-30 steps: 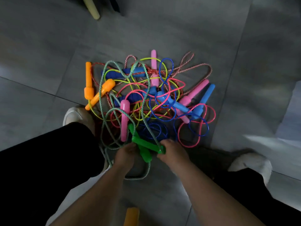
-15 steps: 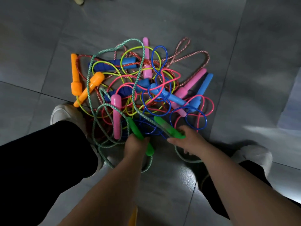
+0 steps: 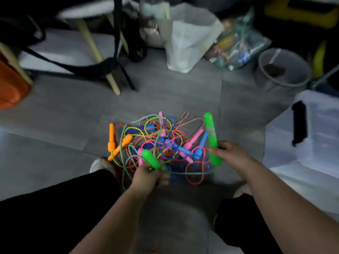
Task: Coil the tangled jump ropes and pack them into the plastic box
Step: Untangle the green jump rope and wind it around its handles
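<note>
The left hand (image 3: 148,176) has its fingers curled round the lower end of one green handle (image 3: 151,159), which sticks out up and away from the knuckles. The right hand (image 3: 231,154) grips the second green handle (image 3: 211,138) near its lower part, and that one stands close to upright beyond the fingers. A short run of the green braided rope (image 3: 189,173) stretches between the two hands. The rest of it loops off ahead of the left hand into the tangle of jump ropes (image 3: 161,142), which lies on the floor (image 3: 73,116) just beyond both hands. The plastic box (image 3: 321,140) sits to the outer side of the right hand, apart from it, with a black latch (image 3: 300,123) showing on its side.

The likely trouble is the rope's path. It appears to pass over and under pink, blue and yellow cords, so a hard pull with both hands could drag the whole pile along or cinch a knot tighter (a handle from another rope could also snag in a loop). Feeding it out slowly looks safer.

No writing can be read. A pale band on the right-hand handle may be a label, but it is too blurred to tell.
</note>
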Tool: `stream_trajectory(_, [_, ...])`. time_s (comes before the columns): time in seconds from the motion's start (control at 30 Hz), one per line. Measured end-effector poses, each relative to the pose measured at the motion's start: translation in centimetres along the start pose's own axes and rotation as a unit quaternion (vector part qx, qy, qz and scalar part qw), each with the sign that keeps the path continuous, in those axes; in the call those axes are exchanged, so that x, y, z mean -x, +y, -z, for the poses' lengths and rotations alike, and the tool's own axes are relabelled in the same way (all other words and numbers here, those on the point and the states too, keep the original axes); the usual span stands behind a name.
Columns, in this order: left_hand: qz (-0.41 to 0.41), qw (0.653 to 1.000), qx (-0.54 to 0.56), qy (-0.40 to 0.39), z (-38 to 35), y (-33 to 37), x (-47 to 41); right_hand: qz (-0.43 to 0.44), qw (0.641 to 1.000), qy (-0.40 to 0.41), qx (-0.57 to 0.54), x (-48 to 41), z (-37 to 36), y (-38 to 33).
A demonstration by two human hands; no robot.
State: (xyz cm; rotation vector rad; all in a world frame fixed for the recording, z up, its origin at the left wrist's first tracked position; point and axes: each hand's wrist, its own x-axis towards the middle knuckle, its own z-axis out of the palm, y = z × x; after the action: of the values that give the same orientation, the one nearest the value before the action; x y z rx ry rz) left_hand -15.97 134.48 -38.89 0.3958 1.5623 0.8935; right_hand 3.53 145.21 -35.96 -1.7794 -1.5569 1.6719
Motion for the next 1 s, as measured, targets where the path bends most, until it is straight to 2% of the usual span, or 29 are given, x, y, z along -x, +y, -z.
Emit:
stream_trajectory(0.13, [-0.116,0.978,-0.049,-0.166,1.9,5.7,7.0,0.136,0.99,0.003,-0.048,6.6,1.0,-4.8])
stream_trajectory(0.2, [-0.133,0.969,-0.039,-0.206,3.2,7.6,10.0,0.227,0.974,0.001,0.001,9.9,1.0,-6.8])
stream_trajectory(0.27, [-0.122,0.965,-0.023,-0.231,4.2,8.9,12.6,0.322,0.942,-0.005,0.1,12.2,0.6,-8.2])
stream_trajectory(0.33, [-0.119,0.962,-0.03,-0.243,4.8,9.6,14.2,0.387,0.893,0.0,0.229,13.4,-0.4,-8.8])
stream_trajectory(0.4, [-0.115,0.965,-0.037,-0.232,4.9,10.2,15.4,0.458,0.825,0.046,0.328,14.0,-1.6,-8.7])
stream_trajectory(0.5, [-0.107,0.964,-0.055,-0.236,4.6,10.7,17.0,0.559,0.722,0.097,0.396,14.7,-3.6,-8.5])
stream_trajectory(0.57, [-0.104,0.959,-0.079,-0.253,4.5,10.5,17.2,0.574,0.689,0.101,0.431,14.9,-4.3,-8.5])
stream_trajectory(0.63, [-0.089,0.952,-0.092,-0.277,4.4,10.4,17.3,0.561,0.694,0.086,0.443,15.1,-4.7,-8.4])
stream_trajectory(0.87, [-0.056,0.952,-0.089,-0.289,4.5,10.5,16.8,0.536,0.751,0.069,0.379,15.4,-4.3,-8.6])
stream_trajectory(1.0, [-0.059,0.956,-0.069,-0.28,4.6,10.3,17.1,0.534,0.755,0.094,0.37,15.0,-3.9,-8.8])
